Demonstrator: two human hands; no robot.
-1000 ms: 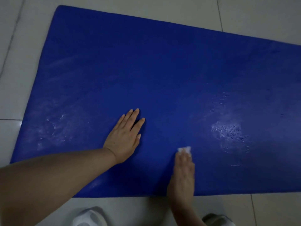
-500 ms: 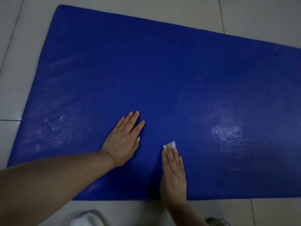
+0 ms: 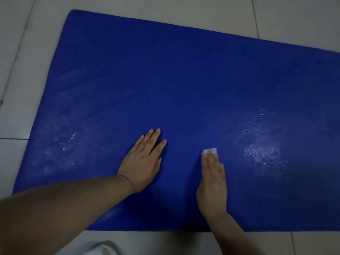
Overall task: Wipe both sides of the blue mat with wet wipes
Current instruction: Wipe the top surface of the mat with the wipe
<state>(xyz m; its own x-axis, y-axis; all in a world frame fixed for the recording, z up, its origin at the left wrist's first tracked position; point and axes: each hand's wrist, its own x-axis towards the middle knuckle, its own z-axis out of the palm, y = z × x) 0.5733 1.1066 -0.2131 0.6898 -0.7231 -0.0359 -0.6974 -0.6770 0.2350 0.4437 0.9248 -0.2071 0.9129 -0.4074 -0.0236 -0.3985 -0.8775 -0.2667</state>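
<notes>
Down on pale floor tiles (image 3: 211,13), spread flat and filling most of the view: blue mat (image 3: 184,80), far edge slanting, right end cut off by the frame. Over on its left part, a shiny smeared wet patch (image 3: 68,144). Next along, left hand (image 3: 142,163) planted palm-down on the mat, fingers straight and slightly fanned, pointing up and to the right, gripping nothing, just pressing flat; bare forearm running in from the bottom-left corner. Just right of that, apart from it, right hand (image 3: 213,181), also flat with fingers straight and together, a bit motion-blurred, pressing a small white wet wipe (image 3: 210,151) onto the mat under the fingertips, only the wipe's far end poking out past them. Not curled round it, more like pinning it down. Further right, another glistening streaky wet patch (image 3: 263,153), near the wipe but not touching. Down at the bottom edge, off the mat, something whitish (image 3: 103,248), too cropped to tell what.
</notes>
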